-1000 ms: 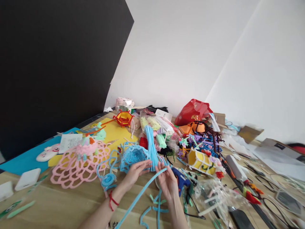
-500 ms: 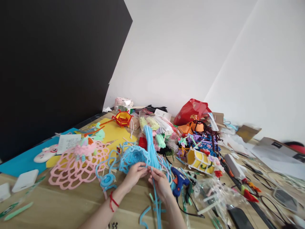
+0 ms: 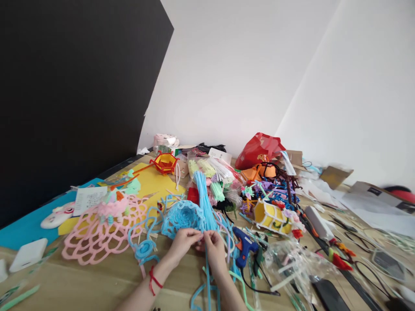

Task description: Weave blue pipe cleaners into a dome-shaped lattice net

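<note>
At the rim of the blue woven piece, left hand pinches the edge, right hand pinches a blue pipe cleaner, which is best held taut, fingertips close.

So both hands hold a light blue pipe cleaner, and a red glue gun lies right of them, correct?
No: the head view shows the plastic glue gun is blue, not red. It lies right of the left hand and right hand, which hold the light blue fuzzy pipe cleaner.
</note>
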Available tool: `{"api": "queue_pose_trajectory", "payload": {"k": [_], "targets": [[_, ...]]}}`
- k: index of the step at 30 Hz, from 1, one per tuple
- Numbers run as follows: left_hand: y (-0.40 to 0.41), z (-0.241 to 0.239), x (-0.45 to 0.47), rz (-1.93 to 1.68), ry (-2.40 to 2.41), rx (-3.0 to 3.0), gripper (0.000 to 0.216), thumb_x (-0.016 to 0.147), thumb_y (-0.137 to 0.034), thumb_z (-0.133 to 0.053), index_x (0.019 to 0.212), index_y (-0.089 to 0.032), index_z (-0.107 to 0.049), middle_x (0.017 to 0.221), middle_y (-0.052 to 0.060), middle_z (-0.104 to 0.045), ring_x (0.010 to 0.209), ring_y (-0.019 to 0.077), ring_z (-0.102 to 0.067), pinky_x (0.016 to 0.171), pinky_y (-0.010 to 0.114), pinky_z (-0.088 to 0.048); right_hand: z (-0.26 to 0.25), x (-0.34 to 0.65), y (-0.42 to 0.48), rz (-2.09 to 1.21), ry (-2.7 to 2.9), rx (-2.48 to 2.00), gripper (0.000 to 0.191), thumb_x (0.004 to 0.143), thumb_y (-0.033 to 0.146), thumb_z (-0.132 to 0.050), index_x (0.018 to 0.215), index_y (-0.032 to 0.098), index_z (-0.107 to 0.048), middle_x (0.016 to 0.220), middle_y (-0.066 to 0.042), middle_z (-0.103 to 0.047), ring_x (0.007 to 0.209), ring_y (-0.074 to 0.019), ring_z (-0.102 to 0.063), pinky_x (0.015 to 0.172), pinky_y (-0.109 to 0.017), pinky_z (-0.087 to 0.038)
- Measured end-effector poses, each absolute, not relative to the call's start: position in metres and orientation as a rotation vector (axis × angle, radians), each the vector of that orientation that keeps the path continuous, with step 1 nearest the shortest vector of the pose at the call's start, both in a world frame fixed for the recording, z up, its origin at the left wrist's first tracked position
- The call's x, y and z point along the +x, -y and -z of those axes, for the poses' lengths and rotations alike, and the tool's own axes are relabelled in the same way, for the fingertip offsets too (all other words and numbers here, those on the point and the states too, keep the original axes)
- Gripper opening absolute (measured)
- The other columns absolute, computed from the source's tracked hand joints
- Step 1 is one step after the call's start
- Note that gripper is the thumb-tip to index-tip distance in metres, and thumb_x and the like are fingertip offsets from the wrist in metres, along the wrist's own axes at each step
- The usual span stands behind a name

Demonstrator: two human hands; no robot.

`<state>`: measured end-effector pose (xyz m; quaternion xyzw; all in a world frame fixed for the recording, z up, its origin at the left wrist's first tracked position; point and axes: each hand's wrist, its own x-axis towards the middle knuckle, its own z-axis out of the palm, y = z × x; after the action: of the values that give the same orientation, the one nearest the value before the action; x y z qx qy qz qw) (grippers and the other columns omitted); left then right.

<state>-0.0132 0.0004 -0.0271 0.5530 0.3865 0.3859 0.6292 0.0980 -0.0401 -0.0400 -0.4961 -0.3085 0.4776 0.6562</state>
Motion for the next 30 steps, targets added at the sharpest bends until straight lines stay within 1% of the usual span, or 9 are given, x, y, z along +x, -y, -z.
{"api": "queue_pose_trajectory", "payload": {"k": [2,4,9,13,18,21,23,25,30], "targets": [[-0.001,0.026,-0.014,-0.912,-0.909,1.377,0.022,0.07,-0.033,-0.065,0.064,-0.013,-0.072,0.066,0.005,-0.07,0.068,0.0193,-0.061,0.066,0.028,-0.047,0.041,0.097,0.04,-1.081,0.696,-1.143,0.042,0.06,0.054,-0.073,0.067,0.017,-0.056,0.058,0.003,-0.056,0.053,-0.0114,-0.054,0.045,-0.022,-0.045],[-0.001,0.025,-0.015,-0.937,-0.905,1.504,0.023,0.072,-0.033,-0.062,0.065,-0.014,-0.072,0.069,0.005,-0.071,0.072,0.0204,-0.062,0.069,0.028,-0.048,0.042,0.098,0.039,-1.117,0.689,-1.125,0.041,0.06,0.053,-0.074,0.067,0.016,-0.057,0.061,0.002,-0.058,0.055,-0.0116,-0.054,0.047,-0.022,-0.045],[0.004,0.026,-0.013,-0.996,-0.893,1.802,0.025,0.081,-0.026,-0.05,0.086,-0.018,-0.074,0.089,0.007,-0.073,0.087,0.0212,-0.064,0.082,0.03,-0.047,0.042,0.101,0.037,-1.38,0.567,-1.008,0.04,0.058,0.05,-0.076,0.072,0.017,-0.059,0.06,0.002,-0.059,0.055,-0.0142,-0.058,0.048,-0.024,-0.045],[0.009,0.024,-0.014,-1.039,-0.887,1.956,0.026,0.084,-0.024,-0.047,0.088,-0.021,-0.073,0.096,0.007,-0.072,0.094,0.0203,-0.063,0.089,0.031,-0.045,0.038,0.103,0.039,-1.384,0.526,-0.958,0.037,0.055,0.045,-0.079,0.067,0.017,-0.058,0.06,0.003,-0.059,0.055,-0.0126,-0.057,0.05,-0.022,-0.043],[0.01,0.02,-0.016,-1.058,-0.872,1.901,0.026,0.084,-0.031,-0.051,0.074,-0.02,-0.073,0.087,0.007,-0.072,0.087,0.0215,-0.063,0.083,0.029,-0.046,0.035,0.106,0.039,-1.29,0.615,-0.956,0.033,0.057,0.042,-0.08,0.062,0.015,-0.06,0.055,0.004,-0.057,0.049,-0.0081,-0.05,0.05,-0.02,-0.039],[0.007,0.021,-0.015,-1.044,-0.949,1.654,0.028,0.079,-0.04,-0.057,0.074,-0.017,-0.072,0.074,0.006,-0.072,0.072,0.0214,-0.063,0.069,0.027,-0.048,0.036,0.106,0.038,-1.323,0.65,-0.968,0.032,0.057,0.04,-0.08,0.061,0.015,-0.062,0.052,0.004,-0.058,0.043,-0.0062,-0.047,0.046,-0.019,-0.036],[0.004,0.022,-0.014,-1.025,-0.982,1.449,0.031,0.073,-0.044,-0.063,0.075,-0.015,-0.072,0.067,0.006,-0.071,0.065,0.0212,-0.062,0.061,0.027,-0.047,0.034,0.106,0.04,-1.398,0.645,-0.973,0.031,0.057,0.038,-0.081,0.062,0.015,-0.062,0.052,0.004,-0.059,0.041,-0.0061,-0.047,0.044,-0.018,-0.036],[0.003,0.021,-0.013,-1.005,-0.966,1.284,0.033,0.068,-0.045,-0.068,0.075,-0.013,-0.073,0.064,0.005,-0.07,0.063,0.0204,-0.061,0.059,0.026,-0.046,0.031,0.105,0.043,-1.505,0.616,-0.948,0.03,0.057,0.035,-0.082,0.065,0.014,-0.063,0.053,0.003,-0.06,0.042,-0.0061,-0.05,0.045,-0.018,-0.039],[0.006,0.013,-0.014,-0.899,-0.837,1.02,0.031,0.068,-0.043,-0.069,0.073,-0.013,-0.072,0.051,-0.001,-0.06,0.048,0.0129,-0.054,0.051,0.023,-0.043,0.022,0.11,0.051,-1.894,0.451,-0.727,0.029,0.067,0.029,-0.078,0.084,0.01,-0.065,0.066,0.001,-0.064,0.054,-0.0063,-0.059,0.055,-0.018,-0.049]]}}
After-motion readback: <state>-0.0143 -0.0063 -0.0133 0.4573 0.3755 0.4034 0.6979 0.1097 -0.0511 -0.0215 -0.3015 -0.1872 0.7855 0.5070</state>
